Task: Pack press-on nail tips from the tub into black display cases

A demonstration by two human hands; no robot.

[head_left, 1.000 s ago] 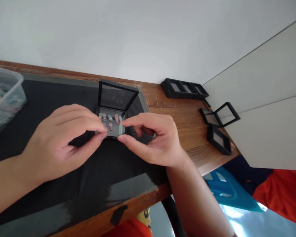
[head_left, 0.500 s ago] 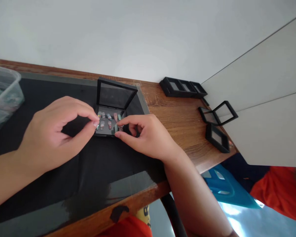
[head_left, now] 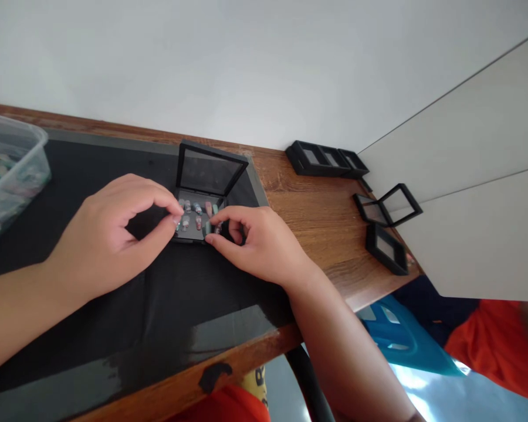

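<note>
Right grip [head_left: 257, 243] slid inward over the open case [head_left: 192, 233]; left grip [head_left: 110, 234] drew back to the side

Compared with the first frame, the green piece [head_left: 207, 227] at the right fingertips had shifted toward the left grip. Between the last two frames, little had changed in how hands and case lay to each other.

Right grip: thumb and forefinger pinched the green piece, which lay over the case's lower right part. Another small piece [head_left: 219, 227] showed just beyond it, partly behind the fingers. Left grip: thumb and forefinger were together at the case's left edge, by a glittery bit; could not tell whether it was held or merely touched. Its retreat had uncovered a pale piece [head_left: 185, 223] just beside the fingertips.

Between the grips, a patterned piece [head_left: 198, 223] lay in the lower row. Farther back, a pink piece [head_left: 208, 208] lay in the upper row, near the right forefinger. The lid [head_left: 209, 171] stood raised behind both grips.

Well left of the left grip: a clear tub [head_left: 24, 179] of similar bits. Well right of the right grip: black trays [head_left: 305, 167] on the wooden surface [head_left: 303, 205].
</note>
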